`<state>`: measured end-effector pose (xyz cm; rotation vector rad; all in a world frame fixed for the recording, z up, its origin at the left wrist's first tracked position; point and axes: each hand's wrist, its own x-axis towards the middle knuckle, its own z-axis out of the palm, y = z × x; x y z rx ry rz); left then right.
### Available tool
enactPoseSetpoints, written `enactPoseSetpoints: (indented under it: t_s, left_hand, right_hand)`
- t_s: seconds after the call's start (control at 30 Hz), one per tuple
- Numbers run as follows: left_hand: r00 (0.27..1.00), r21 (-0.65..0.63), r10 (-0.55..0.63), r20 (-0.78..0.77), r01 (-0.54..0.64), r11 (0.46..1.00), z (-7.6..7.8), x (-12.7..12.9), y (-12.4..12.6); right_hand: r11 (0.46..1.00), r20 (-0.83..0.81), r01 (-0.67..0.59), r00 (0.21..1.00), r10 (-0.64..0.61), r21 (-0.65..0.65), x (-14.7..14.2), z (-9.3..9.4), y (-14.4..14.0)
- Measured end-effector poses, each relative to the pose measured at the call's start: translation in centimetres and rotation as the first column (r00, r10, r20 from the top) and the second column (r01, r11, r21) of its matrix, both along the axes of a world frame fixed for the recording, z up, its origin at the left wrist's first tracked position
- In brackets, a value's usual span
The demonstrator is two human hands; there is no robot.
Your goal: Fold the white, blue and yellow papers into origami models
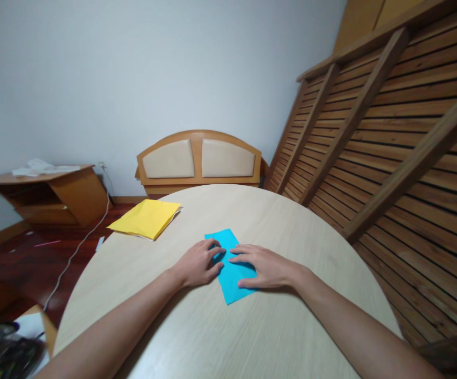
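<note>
A folded blue sheet of paper [230, 273] lies flat on the round light-wood table [220, 326], near the middle. My left hand [199, 262] rests palm down on the paper's left edge, its fingertips pressing on the sheet. My right hand [266, 267] lies flat across the paper's right half, fingers pointing left toward the other hand. The two sets of fingertips nearly meet over the sheet. Neither hand lifts the paper; both press it to the table.
A stack of yellow paper [146, 218] sits at the table's far left edge. Beyond the table stand a wooden headboard with beige panels [199, 158], slatted wooden frames [390, 137] on the right, and a low wooden cabinet [50, 195] on the left.
</note>
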<state>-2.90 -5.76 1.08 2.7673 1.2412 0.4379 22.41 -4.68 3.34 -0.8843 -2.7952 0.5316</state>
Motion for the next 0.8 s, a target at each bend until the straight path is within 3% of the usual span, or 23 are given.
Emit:
enactPoseSetpoints:
  t_s: [0.43,0.8]
  left_hand:
    - [0.997,-0.099,-0.024,-0.075,0.017,0.995,-0.7,-0.7,0.2]
    - [0.994,-0.136,0.037,-0.099,-0.051,0.989,-1.1,-0.8,0.3]
  right_hand:
    - [0.995,0.064,0.067,0.996,-0.062,-0.077,1.4,0.6,0.3]
    - [0.986,0.08,0.111,0.992,-0.101,-0.128,2.3,0.6,0.6]
